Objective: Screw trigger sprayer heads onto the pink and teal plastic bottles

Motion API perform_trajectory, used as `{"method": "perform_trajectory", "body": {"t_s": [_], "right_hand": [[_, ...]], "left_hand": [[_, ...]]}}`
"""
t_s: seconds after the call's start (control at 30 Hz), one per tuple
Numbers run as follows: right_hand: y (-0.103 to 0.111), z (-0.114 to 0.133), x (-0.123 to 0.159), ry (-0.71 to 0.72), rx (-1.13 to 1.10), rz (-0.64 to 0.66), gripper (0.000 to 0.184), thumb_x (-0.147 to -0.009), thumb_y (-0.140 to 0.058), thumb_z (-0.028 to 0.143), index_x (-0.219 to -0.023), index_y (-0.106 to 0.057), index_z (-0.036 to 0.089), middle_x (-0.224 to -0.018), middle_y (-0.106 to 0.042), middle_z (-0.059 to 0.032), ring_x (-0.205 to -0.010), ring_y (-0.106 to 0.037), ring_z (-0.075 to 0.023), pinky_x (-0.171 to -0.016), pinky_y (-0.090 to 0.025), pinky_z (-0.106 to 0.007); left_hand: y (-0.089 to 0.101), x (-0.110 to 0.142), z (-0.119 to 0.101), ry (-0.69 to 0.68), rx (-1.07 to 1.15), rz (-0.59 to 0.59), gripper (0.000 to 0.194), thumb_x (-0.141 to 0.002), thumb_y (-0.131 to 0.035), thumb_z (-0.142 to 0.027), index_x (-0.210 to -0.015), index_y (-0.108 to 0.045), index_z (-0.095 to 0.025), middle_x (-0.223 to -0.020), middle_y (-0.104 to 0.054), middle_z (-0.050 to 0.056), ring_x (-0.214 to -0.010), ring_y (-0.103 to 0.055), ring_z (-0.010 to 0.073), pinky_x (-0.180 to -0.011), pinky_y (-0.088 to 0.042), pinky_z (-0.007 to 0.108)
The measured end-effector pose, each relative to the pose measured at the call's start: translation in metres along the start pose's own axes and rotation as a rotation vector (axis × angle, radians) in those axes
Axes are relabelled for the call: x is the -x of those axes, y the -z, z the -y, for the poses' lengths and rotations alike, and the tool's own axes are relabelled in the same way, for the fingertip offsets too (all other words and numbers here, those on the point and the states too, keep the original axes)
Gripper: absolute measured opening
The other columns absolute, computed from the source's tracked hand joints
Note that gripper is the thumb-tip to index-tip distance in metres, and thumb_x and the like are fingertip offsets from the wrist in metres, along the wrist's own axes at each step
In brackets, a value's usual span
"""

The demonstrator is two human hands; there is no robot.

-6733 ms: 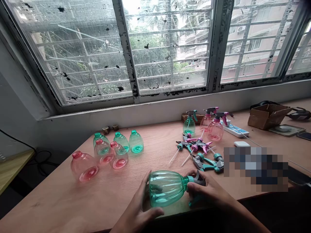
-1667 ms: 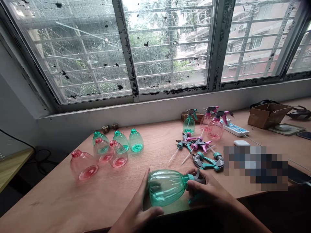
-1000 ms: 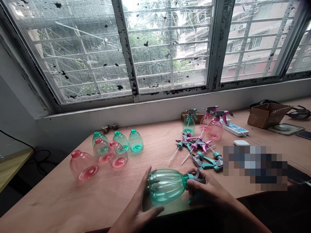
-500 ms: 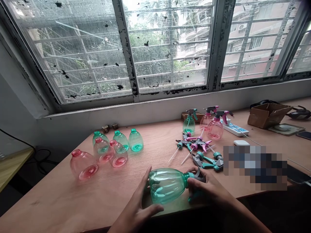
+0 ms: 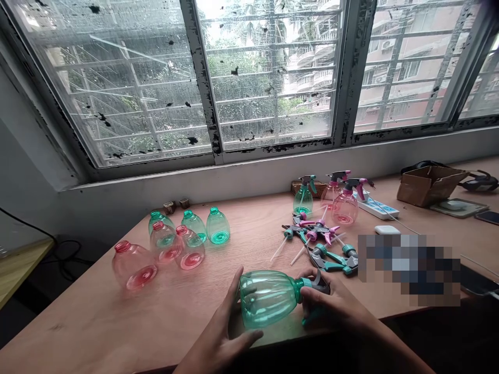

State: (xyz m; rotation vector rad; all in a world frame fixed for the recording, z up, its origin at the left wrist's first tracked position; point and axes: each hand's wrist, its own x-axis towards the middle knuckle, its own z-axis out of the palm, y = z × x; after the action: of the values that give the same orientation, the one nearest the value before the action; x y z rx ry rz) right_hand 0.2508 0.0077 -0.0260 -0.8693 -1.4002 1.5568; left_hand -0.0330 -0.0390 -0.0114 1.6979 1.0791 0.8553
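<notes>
A clear green spray bottle (image 5: 268, 299) lies tilted on its side above the table's front edge, its base toward the left. My left hand (image 5: 228, 324) cups the base, with the thumb below and the fingers behind it. At the neck, my right hand (image 5: 325, 296) is closed around the grey and teal spray head (image 5: 307, 283), which its fingers partly hide. Just beyond my right hand lies a heap of loose spray heads, teal ones (image 5: 331, 264) in front and pink ones (image 5: 322, 229) behind, with thin white tubes.
Headless green bottles (image 5: 218, 228) and pink bottles (image 5: 135, 266) stand at left. Behind the heap are a green spray bottle (image 5: 303, 200) and two pink spray bottles (image 5: 345, 208). A power strip (image 5: 378, 208), white case (image 5: 387, 230) and cardboard box (image 5: 423, 187) lie at right, beside a blurred patch.
The green bottle has turned slightly about its long axis, its reflections shifting. Both hands stay almost where they were.
</notes>
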Motion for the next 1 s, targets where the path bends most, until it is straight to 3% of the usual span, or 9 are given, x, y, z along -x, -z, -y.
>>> {"method": "perform_trajectory", "body": {"t_s": [0.1,0.27,0.33,0.5,0.63,0.77,0.9,1.0], "right_hand": [[0.0,0.0,0.001,-0.004,0.001,0.006,0.041,-0.082,-0.076,0.047,-0.102,-0.057,0.017,-0.067,-0.075,-0.0017,-0.06,-0.069,-0.0169,-0.06,-0.052,-0.026],[-0.001,0.0,0.001,-0.006,-0.005,0.016,0.042,-0.081,-0.077,0.047,-0.102,-0.056,0.017,-0.066,-0.074,-0.0008,-0.06,-0.069,-0.0168,-0.059,-0.052,-0.026],[-0.001,0.0,0.001,-0.008,-0.005,0.012,0.042,-0.08,-0.077,0.047,-0.102,-0.056,0.017,-0.066,-0.074,-0.0007,-0.06,-0.069,-0.0168,-0.058,-0.052,-0.026],[0.0,-0.001,0.0,-0.016,-0.001,0.012,0.041,-0.082,-0.076,0.047,-0.102,-0.056,0.017,-0.066,-0.075,-0.0015,-0.06,-0.068,-0.0167,-0.059,-0.052,-0.026],[0.001,0.0,0.001,-0.017,-0.003,0.011,0.041,-0.081,-0.077,0.047,-0.102,-0.057,0.017,-0.068,-0.075,-0.001,-0.062,-0.069,-0.017,-0.06,-0.051,-0.025],[0.0,0.0,0.001,-0.015,0.003,0.009,0.041,-0.08,-0.077,0.047,-0.101,-0.057,0.018,-0.067,-0.074,-0.0004,-0.062,-0.069,-0.0178,-0.06,-0.051,-0.026],[0.0,0.001,0.001,-0.02,0.001,0.008,0.041,-0.081,-0.077,0.046,-0.102,-0.058,0.018,-0.069,-0.074,-0.0004,-0.063,-0.07,-0.018,-0.061,-0.052,-0.026],[-0.001,0.001,0.002,-0.027,-0.007,0.012,0.041,-0.081,-0.077,0.047,-0.102,-0.058,0.018,-0.069,-0.074,-0.0007,-0.063,-0.07,-0.0187,-0.062,-0.053,-0.028]], "left_hand": [[-0.003,0.001,-0.004,-0.013,0.029,-0.024,0.096,-0.088,-0.071,-0.027,-0.156,-0.005,-0.042,-0.162,-0.033,0.001,-0.145,-0.038,0.0276,-0.122,-0.027,0.045],[0.001,0.004,-0.005,0.078,-0.008,-0.037,0.098,-0.085,-0.074,-0.034,-0.158,-0.009,-0.031,-0.166,-0.021,0.004,-0.153,-0.014,0.0297,-0.125,-0.011,0.048],[0.003,0.003,-0.004,0.085,-0.036,-0.027,0.094,-0.086,-0.072,-0.035,-0.158,-0.011,-0.031,-0.167,-0.017,0.003,-0.154,-0.011,0.0292,-0.125,-0.008,0.047],[-0.002,-0.001,-0.006,0.006,-0.026,-0.031,0.096,-0.087,-0.07,-0.026,-0.157,-0.006,-0.036,-0.166,-0.023,0.003,-0.151,-0.022,0.0294,-0.124,-0.021,0.047],[-0.003,0.001,-0.012,0.035,-0.013,-0.041,0.103,-0.084,-0.074,-0.028,-0.158,-0.003,-0.031,-0.165,-0.025,0.005,-0.151,-0.022,0.0297,-0.125,-0.015,0.046],[0.0,0.002,-0.01,0.072,-0.059,-0.044,0.095,-0.085,-0.073,-0.035,-0.158,-0.012,-0.027,-0.166,-0.021,0.005,-0.153,-0.014,0.0307,-0.125,-0.011,0.048],[0.0,0.0,-0.006,0.004,-0.038,-0.017,0.095,-0.088,-0.07,-0.027,-0.157,-0.006,-0.037,-0.165,-0.026,0.002,-0.149,-0.029,0.0283,-0.124,-0.022,0.047],[-0.002,0.0,-0.007,-0.01,-0.003,-0.012,0.097,-0.088,-0.07,-0.025,-0.157,-0.003,-0.038,-0.162,-0.033,0.003,-0.147,-0.033,0.0285,-0.123,-0.024,0.047]]}}
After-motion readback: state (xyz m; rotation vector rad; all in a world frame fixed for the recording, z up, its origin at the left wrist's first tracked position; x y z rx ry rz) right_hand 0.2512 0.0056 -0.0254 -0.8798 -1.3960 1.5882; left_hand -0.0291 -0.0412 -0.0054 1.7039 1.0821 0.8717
